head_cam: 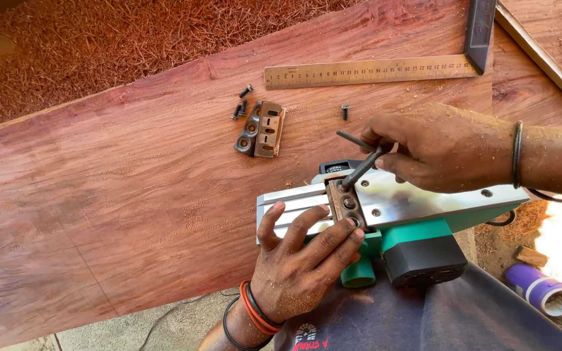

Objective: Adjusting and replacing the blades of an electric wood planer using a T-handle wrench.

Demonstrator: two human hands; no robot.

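A small dark label [337, 167] sits on the green planer's far side; a red-and-white printed patch [307, 338] marks the near dark cloth.

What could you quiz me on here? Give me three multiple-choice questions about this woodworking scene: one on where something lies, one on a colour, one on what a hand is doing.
1. Where does the metal ruler lie?
A. On the wooden slab, beyond the hands
B. On the person's lap
C. On the planer's sole

2. What colour is the body of the electric planer?
A. Yellow
B. Green
C. Red

3. What is the right hand doing?
A. Resting flat and empty
B. Holding the ruler
C. Holding a black L-shaped key on the planer's blade clamp

Answers: 1 A, it rests on the reddish slab near the far edge. 2 B, green casing shows under the shiny sole. 3 C, the fingers grip the key while the left hand steadies the planer.
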